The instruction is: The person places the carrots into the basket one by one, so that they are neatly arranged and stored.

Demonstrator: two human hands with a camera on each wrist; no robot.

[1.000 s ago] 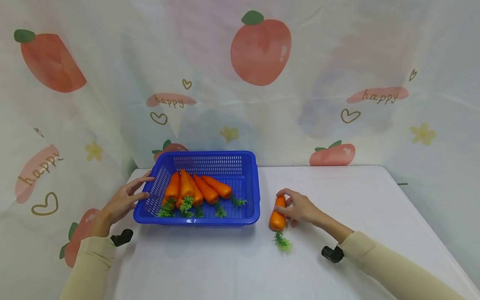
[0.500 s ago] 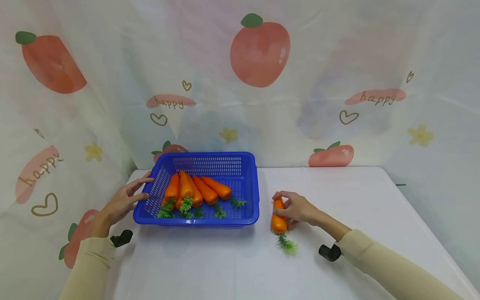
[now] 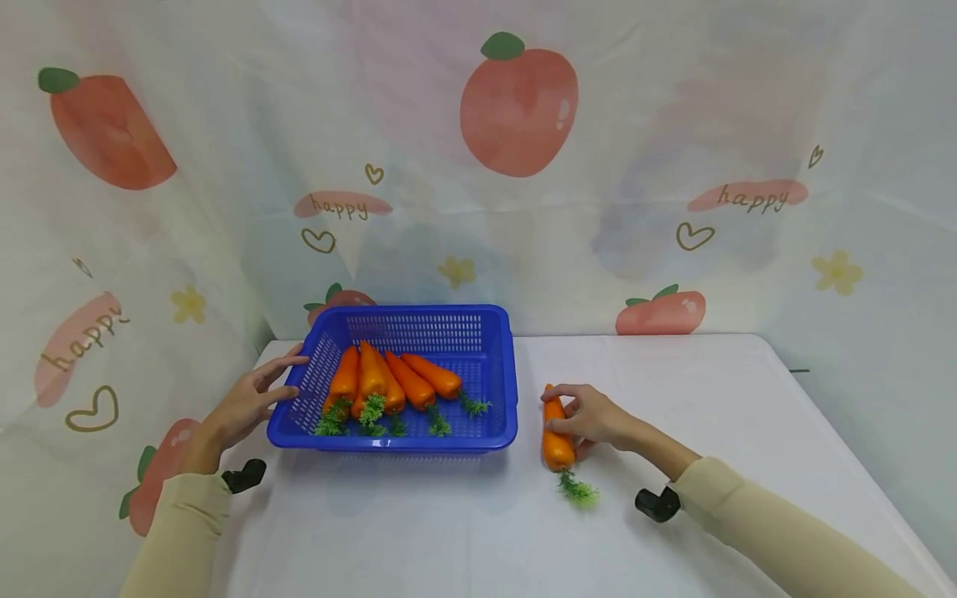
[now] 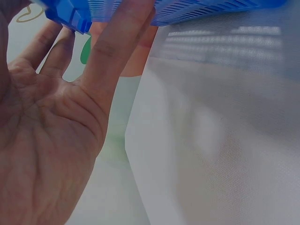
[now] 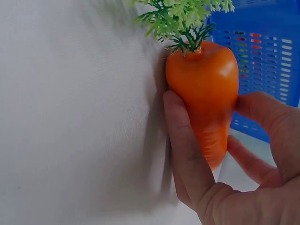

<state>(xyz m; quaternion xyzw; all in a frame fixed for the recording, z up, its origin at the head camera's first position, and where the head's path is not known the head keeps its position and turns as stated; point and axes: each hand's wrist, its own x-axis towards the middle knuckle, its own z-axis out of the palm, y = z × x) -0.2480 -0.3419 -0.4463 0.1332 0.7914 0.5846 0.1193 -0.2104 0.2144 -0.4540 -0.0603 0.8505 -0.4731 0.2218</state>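
Observation:
A blue plastic basket [image 3: 404,443] with slotted walls holds several orange toy carrots [image 3: 409,380] with green leafy tops. My left hand [image 3: 245,402] rests against the basket's left side, its fingers extended at the rim; the left wrist view has the palm and the outer wall close together. To the right of the basket, my right hand [image 3: 598,418] pinches a single carrot [image 3: 557,450] low over the white table. In the right wrist view this carrot [image 5: 206,89] sits between thumb and fingers, its leafy top [image 5: 180,18] pointing away from the palm.
A white cloth-covered table [image 3: 419,531] lies under everything. Behind and to the left hangs a pale curtain [image 3: 419,100] printed with fruit, hearts and the word happy. A small black device [image 3: 658,503] sits at the right wrist, another black device [image 3: 244,475] at the left.
The carrot in my right hand has swung a little, its leafy end shifting right and toward the front. My left hand and the basket stay in place.

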